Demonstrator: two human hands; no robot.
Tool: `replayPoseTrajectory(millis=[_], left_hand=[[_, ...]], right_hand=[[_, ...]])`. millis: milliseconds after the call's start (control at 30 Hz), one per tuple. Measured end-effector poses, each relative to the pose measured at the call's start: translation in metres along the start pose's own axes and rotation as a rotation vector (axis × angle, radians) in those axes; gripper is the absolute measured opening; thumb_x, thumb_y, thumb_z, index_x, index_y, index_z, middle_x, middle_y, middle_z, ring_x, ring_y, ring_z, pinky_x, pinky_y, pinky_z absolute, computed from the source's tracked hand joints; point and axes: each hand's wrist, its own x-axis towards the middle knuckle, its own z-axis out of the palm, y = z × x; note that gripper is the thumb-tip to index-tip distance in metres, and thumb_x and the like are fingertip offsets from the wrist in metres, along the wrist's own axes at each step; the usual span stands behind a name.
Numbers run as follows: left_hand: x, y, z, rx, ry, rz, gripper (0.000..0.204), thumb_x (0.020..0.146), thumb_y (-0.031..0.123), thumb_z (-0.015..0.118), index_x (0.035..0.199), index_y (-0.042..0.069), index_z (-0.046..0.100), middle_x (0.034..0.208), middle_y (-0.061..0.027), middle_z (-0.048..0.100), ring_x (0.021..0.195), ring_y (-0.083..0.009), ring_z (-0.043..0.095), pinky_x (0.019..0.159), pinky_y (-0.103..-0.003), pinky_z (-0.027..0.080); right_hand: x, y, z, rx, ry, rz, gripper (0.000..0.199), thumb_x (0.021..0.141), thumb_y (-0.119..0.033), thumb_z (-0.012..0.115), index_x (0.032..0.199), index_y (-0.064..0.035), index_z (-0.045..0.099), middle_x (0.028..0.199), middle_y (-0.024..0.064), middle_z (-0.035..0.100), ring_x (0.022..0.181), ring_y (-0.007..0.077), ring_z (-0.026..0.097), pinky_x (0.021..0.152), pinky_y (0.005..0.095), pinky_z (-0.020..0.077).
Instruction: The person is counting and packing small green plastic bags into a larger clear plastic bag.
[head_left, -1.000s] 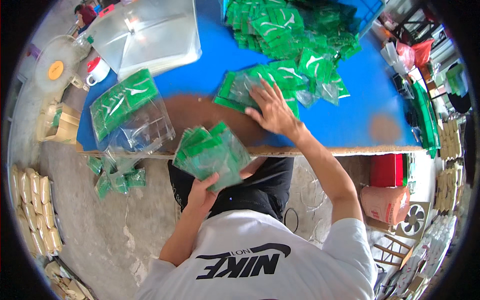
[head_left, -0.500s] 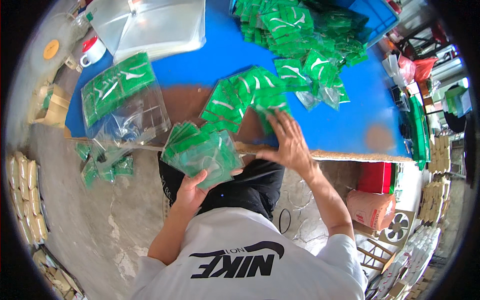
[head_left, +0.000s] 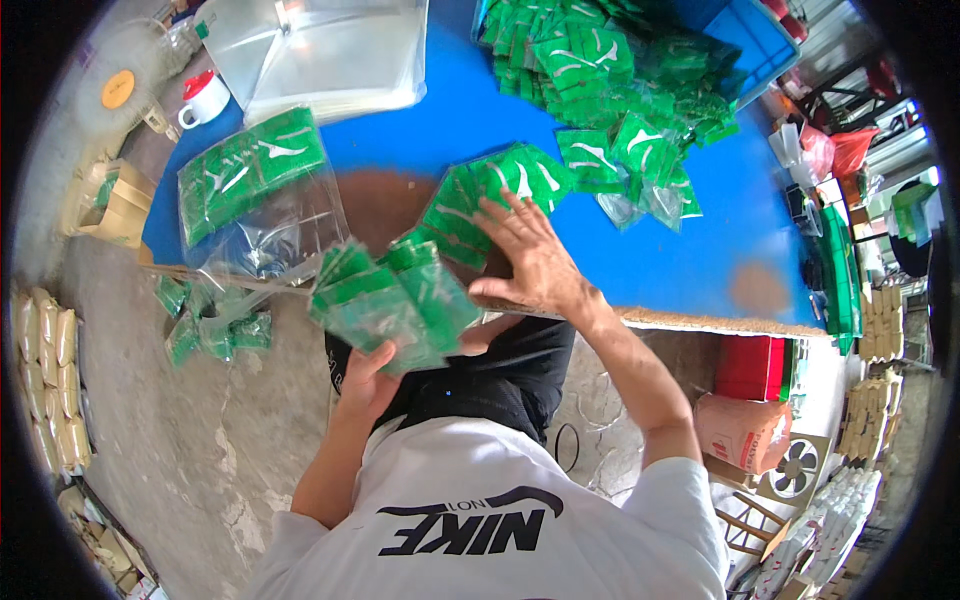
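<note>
The stack of green-and-clear plastic packets (head_left: 395, 300) is in front of the person's waist, just off the near edge of the tabletop (head_left: 690, 265). The left hand (head_left: 368, 378) has its grip clamped on this stack, thumb across the top and fingers reaching underneath. The packets sit askew, their corners splayed, and the film looks slick; a flat, steady thumb near the middle would probably hold them better than a pinch at one corner.

The right hand (head_left: 535, 265) is palm down with its grip apart, fingers spread at the fanned green packets (head_left: 455, 200) lying on the tabletop; whether the fingertips press on them I cannot tell. Light, flat fingers seem best here, since the overlapping packets could slide together, and squaring their edges should help keep them from slipping.

Just right of the fan lie a few loose packets (head_left: 590, 160), with a large packet heap (head_left: 580, 60) behind them against a blue crate (head_left: 765, 45). To the left rests a larger clear bag (head_left: 250, 170) containing green packets.
</note>
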Motion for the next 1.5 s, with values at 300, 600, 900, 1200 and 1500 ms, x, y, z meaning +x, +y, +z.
replayPoseTrajectory(millis=[300, 600, 900, 1200, 1500], left_hand=[[-0.009, 0.052, -0.045, 0.096, -0.153, 0.186, 0.061, 0.080, -0.001, 0.072, 0.135, 0.007, 0.048, 0.131, -0.0076, 0.057, 0.124, -0.0253, 0.055, 0.105, -0.045, 0.045], [0.013, 0.013, -0.008, 0.113, -0.073, -0.024, 0.062, 0.083, 0.005, 0.073, 0.139, 0.007, 0.045, 0.133, -0.0060, 0.056, 0.125, -0.0250, 0.054, 0.107, -0.042, 0.044], [0.008, 0.008, 0.018, 0.214, 0.104, 0.010, 0.055, 0.086, 0.001, 0.069, 0.137, 0.005, 0.047, 0.131, -0.0086, 0.058, 0.123, -0.0229, 0.056, 0.106, -0.039, 0.044], [0.005, 0.009, 0.021, 0.290, 0.156, 0.006, 0.056, 0.087, 0.004, 0.071, 0.136, -0.003, 0.046, 0.132, -0.0134, 0.058, 0.123, -0.0242, 0.056, 0.107, -0.040, 0.043], [0.006, 0.007, 0.021, 0.258, 0.162, -0.028, 0.054, 0.088, 0.003, 0.069, 0.136, -0.003, 0.046, 0.131, -0.0139, 0.058, 0.123, -0.0248, 0.056, 0.106, -0.039, 0.044]], right_hand=[[-0.001, -0.062, 0.009, 0.616, -0.315, 0.602, 0.024, 0.096, -0.014, 0.062, 0.115, 0.0000, 0.062, 0.111, 0.0149, 0.067, 0.107, 0.0293, 0.066, 0.090, 0.0370, 0.0527], [0.032, -0.026, 0.003, 0.956, -0.361, 0.709, 0.057, 0.102, -0.052, 0.047, 0.097, 0.0020, 0.065, 0.077, 0.0080, 0.064, 0.065, 0.0157, 0.064, 0.056, 0.0312, 0.0555], [0.065, 0.110, 0.013, 0.050, -0.145, 0.737, 0.063, 0.068, -0.049, 0.083, 0.103, 0.0004, 0.066, 0.105, 0.0203, 0.068, 0.104, 0.0326, 0.066, 0.090, 0.0394, 0.0529], [0.053, 0.123, 0.005, -0.286, -0.146, 0.612, 0.044, 0.071, -0.034, 0.082, 0.098, -0.0037, 0.068, 0.101, 0.0195, 0.068, 0.099, 0.0371, 0.066, 0.087, 0.0455, 0.0523], [0.048, 0.136, -0.010, -0.186, -0.295, 0.601, 0.054, 0.069, -0.031, 0.084, 0.110, -0.0041, 0.065, 0.105, 0.0183, 0.068, 0.102, 0.0337, 0.065, 0.090, 0.0441, 0.0510]])
